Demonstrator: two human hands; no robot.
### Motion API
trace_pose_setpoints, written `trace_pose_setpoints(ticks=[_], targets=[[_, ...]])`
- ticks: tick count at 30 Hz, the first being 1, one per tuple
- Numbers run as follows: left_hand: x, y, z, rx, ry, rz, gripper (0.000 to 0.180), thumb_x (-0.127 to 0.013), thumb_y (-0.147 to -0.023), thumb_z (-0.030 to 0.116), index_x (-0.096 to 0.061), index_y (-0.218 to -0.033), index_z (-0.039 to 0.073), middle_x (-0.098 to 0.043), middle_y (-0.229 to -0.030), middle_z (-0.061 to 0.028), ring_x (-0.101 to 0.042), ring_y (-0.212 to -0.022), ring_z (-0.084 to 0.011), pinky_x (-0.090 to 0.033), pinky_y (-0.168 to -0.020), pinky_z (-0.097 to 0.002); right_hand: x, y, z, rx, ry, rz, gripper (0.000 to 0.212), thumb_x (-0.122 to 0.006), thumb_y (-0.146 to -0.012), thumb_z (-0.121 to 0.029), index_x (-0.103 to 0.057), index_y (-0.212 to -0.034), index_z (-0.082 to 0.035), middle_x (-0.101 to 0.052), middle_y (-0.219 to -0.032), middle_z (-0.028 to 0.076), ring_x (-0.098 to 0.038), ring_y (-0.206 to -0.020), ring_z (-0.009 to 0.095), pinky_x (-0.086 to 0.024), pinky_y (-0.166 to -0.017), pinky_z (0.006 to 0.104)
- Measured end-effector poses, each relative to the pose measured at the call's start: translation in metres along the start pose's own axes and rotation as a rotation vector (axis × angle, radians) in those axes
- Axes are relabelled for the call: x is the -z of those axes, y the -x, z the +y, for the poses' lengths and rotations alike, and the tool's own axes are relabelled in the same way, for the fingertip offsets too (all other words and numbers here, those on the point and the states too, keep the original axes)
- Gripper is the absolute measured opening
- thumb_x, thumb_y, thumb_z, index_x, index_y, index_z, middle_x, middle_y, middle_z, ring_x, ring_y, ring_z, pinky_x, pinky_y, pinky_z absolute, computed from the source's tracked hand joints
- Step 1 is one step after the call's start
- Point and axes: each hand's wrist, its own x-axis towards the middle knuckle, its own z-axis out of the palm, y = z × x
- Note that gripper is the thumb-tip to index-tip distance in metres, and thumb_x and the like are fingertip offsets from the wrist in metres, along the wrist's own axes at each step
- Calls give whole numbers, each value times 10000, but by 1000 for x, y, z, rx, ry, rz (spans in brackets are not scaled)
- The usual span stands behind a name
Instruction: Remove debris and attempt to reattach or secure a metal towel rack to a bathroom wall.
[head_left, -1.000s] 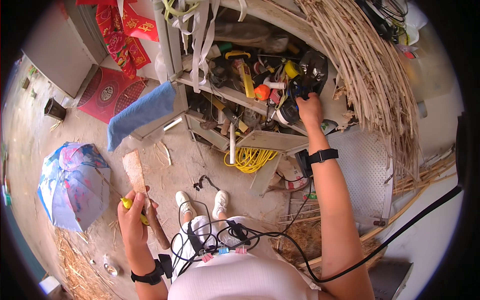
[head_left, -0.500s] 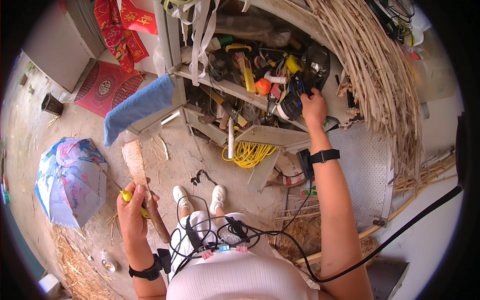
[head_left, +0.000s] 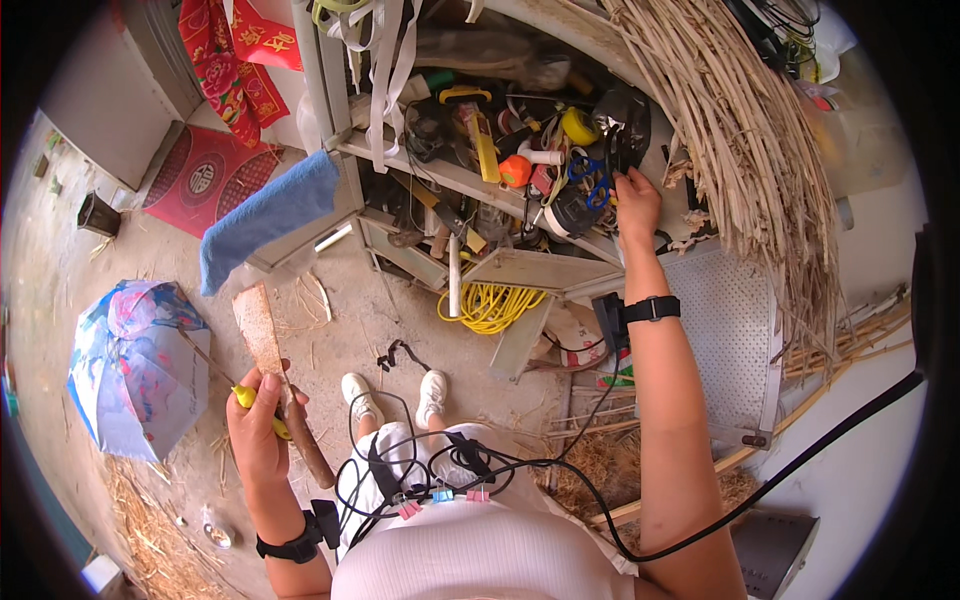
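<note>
the rusty flat blade [head_left: 262, 335] with its brown wooden handle sits squeezed in the left hand [head_left: 258, 430], low over the dirt floor, along with a small yellow thing [head_left: 246, 398]. the right hand [head_left: 637, 205] reaches onto the messy shelf [head_left: 470, 180], fingers touching blue-handled scissors [head_left: 592, 172]; i cannot tell if it grips.

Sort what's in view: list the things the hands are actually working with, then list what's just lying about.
In hand:
- left hand grips a rusty cleaver and a yellow-handled tool
- right hand reaches onto the cluttered shelf, at a black tool beside blue-handled scissors

Lying about:
- folded umbrella
- blue towel
- yellow cord coil
- dry reed bundle
</note>
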Motion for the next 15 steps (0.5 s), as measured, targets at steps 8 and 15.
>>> trace_pose_setpoints(ticks=[8,15], targets=[[-1,0,0,14,-18,-14,255,-495,-851,196,-487,-998,-13,-554,-612,-41,-508,-489,-73,-396,-440,-165,-10,2,3,-21,-31,-10,366,-574,-760,-136,-506,-1045,83,-606,-835,113,-567,-692,138,-427,-614,238],[-7,-2,0,-8,-1,-29,273,-515,-832,165,-498,-1017,-36,-565,-658,-66,-516,-534,-77,-397,-446,-168,-4,-3,6,31,230,-50,338,-559,-786,-166,-525,-1062,27,-608,-805,113,-580,-688,174,-440,-626,273]])
